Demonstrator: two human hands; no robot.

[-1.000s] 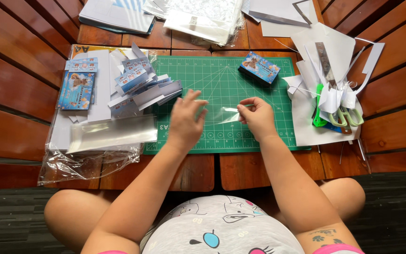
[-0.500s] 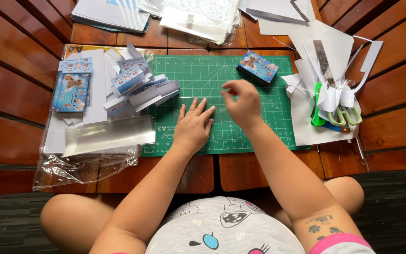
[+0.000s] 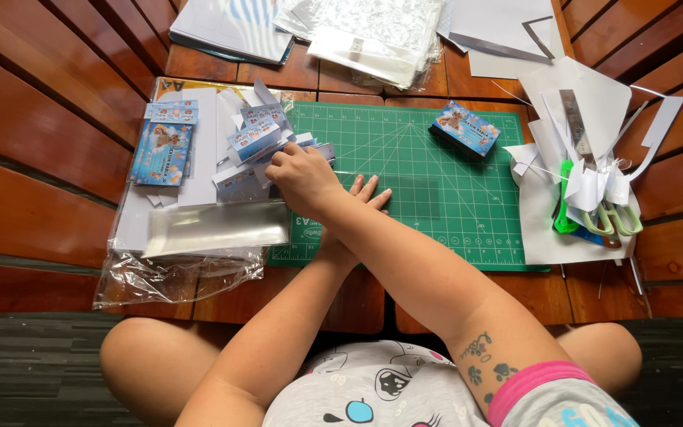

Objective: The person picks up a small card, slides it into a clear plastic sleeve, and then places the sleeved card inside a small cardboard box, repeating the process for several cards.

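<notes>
Flattened printed cartons [image 3: 258,150], glossy blue-and-white card, are lying heaped at the left edge of the green cutting mat [image 3: 436,198] as the right hand [image 3: 302,175] is crossing over the left and closing its fingers on one (which piece exactly is hard to tell). The left hand [image 3: 361,198] is pressing flat, fingers spread and holding nothing, on the gridded mat. Judging by the reach, a blank is being picked; lifting it free likely calls for a clean pinch. One folded box [image 3: 465,128] is sitting assembled on the mat's far side.

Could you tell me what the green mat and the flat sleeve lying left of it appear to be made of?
The green mat looks like matte rubbery plastic, printed with grid lines. The flat sleeve seems to be glossy clear film, since it reflects light in streaks.
</notes>
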